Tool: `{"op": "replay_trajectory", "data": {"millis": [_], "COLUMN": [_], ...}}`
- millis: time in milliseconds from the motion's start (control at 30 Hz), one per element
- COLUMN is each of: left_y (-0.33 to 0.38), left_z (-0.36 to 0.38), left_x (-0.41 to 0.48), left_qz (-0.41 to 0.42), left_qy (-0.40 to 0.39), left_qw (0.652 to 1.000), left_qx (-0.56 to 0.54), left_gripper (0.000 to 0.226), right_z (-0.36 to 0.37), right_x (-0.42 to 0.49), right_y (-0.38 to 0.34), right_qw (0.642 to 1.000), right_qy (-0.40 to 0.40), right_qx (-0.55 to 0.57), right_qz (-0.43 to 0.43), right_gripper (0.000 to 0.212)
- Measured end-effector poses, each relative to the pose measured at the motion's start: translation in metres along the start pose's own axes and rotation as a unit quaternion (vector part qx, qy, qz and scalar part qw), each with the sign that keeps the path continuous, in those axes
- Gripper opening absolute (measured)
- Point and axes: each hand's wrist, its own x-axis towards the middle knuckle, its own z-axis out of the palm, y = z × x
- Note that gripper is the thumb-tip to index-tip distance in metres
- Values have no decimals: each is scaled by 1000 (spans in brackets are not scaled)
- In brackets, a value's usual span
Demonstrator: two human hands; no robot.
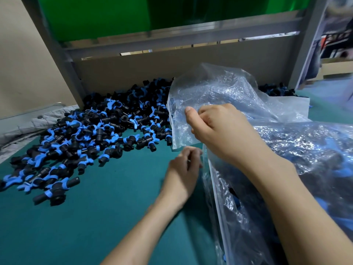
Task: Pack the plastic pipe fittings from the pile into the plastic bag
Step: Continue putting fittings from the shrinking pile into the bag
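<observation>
A big pile of black pipe fittings with blue clips (91, 134) spreads over the green table top (107, 217) from the back wall toward the left front. A clear plastic bag (219, 96) stands crumpled at the right of the pile. My right hand (215, 129) grips the bag's upper film, thumb pinched against curled fingers. My left hand (185, 167) sits lower, fingers curled at the bag's bottom edge and pinching it. Whether fittings lie inside this bag is hidden by the wrinkled film.
A larger clear bag holding black and blue fittings (296, 178) lies at the right, under my right forearm. A grey frame with a cardboard back panel (172, 64) closes the rear. Folded grey cloth (28, 123) lies at the left edge.
</observation>
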Motion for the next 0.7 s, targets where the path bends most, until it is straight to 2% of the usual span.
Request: {"op": "replay_trajectory", "data": {"millis": [100, 200, 333, 600, 700], "left_y": [-40, -63, -73, -76, -76], "left_z": [-18, -33, -43, -45, -45], "left_x": [14, 27, 38, 63, 70], "left_qz": [-18, -58, -112, -144, -163], "left_qy": [55, 111, 157, 137, 146], "left_qw": [986, 961, 940, 905, 895], "left_qx": [156, 245, 280, 375, 388], "left_gripper": [18, 25, 34, 51, 46], "right_z": [0, 0, 1, 0, 0], "right_x": [0, -1, -1, -1, -2], "right_y": [0, 0, 1, 1, 0], "right_qw": [1000, 1000, 1000, 1000, 1000], "right_qy": [3, -2, -5, -5, -8], "right_qx": [0, 1, 0, -4, -2], "right_qz": [1, 2, 3, 0, 4], "right_gripper": [67, 68, 67, 67, 67]}}
